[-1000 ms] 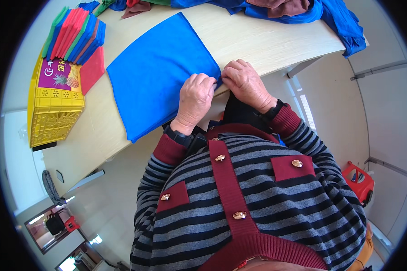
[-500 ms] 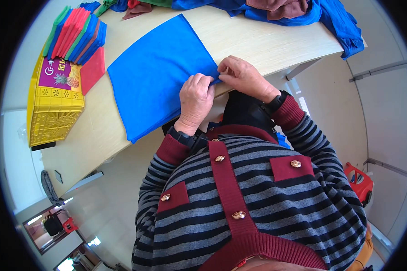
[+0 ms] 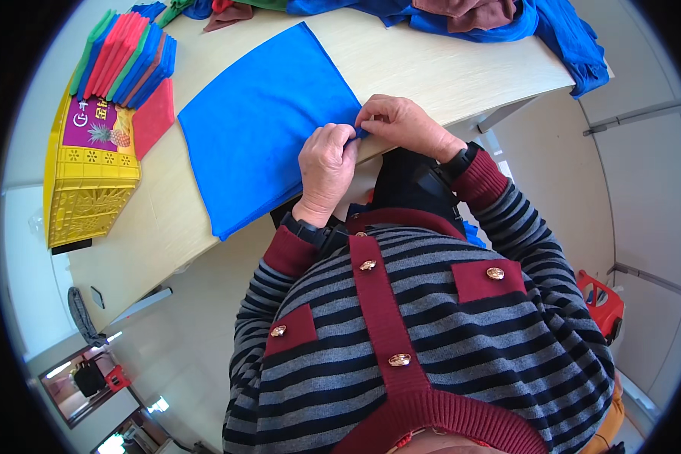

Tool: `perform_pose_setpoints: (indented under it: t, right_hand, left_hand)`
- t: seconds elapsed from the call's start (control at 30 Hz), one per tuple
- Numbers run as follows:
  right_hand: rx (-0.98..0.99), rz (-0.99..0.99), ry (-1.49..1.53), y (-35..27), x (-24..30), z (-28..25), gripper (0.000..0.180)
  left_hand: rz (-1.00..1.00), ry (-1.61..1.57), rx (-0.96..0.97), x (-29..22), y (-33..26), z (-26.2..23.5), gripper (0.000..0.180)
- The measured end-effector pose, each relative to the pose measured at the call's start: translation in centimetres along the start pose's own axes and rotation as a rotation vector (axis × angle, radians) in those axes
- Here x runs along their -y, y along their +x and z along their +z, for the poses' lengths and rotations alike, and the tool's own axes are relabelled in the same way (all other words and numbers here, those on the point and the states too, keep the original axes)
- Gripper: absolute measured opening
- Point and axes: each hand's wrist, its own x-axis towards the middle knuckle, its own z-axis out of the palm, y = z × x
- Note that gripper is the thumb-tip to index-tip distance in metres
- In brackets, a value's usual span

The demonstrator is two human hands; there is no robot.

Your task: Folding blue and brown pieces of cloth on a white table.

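A blue cloth (image 3: pixel 253 129) lies spread on the pale table, its near edge reaching the table's front. At the cloth's near right corner my left hand (image 3: pixel 328 166) is closed, with thumb and fingers pinching the edge. My right hand (image 3: pixel 408 130) meets it there, fingertips pressed together on the same corner. The fingers partly cover the bit of cloth between them. Beneath the near edge another layer of blue shows.
At the left stands a yellow crate (image 3: pixel 94 193) with folded cloths (image 3: pixel 129 59) in several colours stacked above it. A red cloth (image 3: pixel 153 117) lies beside it. Loose blue and brown cloths (image 3: pixel 480 23) are heaped along the far edge. A red stool (image 3: pixel 601 306) stands at the right.
My right hand has shifted slightly left, closer to my left hand at the cloth's corner. The cloth lies as before.
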Motion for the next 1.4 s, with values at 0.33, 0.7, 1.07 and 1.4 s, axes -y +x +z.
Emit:
perform_pose_setpoints:
  t: [0.33,0.7,1.07,1.4]
  right_hand:
    - [0.081,-0.153,-0.120,0.5,0.5,-1.0,0.010]
    - [0.032,-0.232,-0.210,1.0,0.2,-0.6,0.006]
    - [-0.080,-0.161,-0.046,-0.3,0.2,0.2,0.007]
    - [0.038,-0.170,-0.029,-0.1,1.3,0.6,0.010]
  left_hand:
    - [0.064,0.036,0.022,0.2,-0.6,-0.1,0.022]
    - [0.096,0.053,0.018,0.1,-0.6,-0.2,0.023]
    - [0.076,0.043,-0.109,0.2,-0.2,0.3,0.024]
    - [0.062,0.044,-0.118,0.7,-0.5,-0.2,0.024]
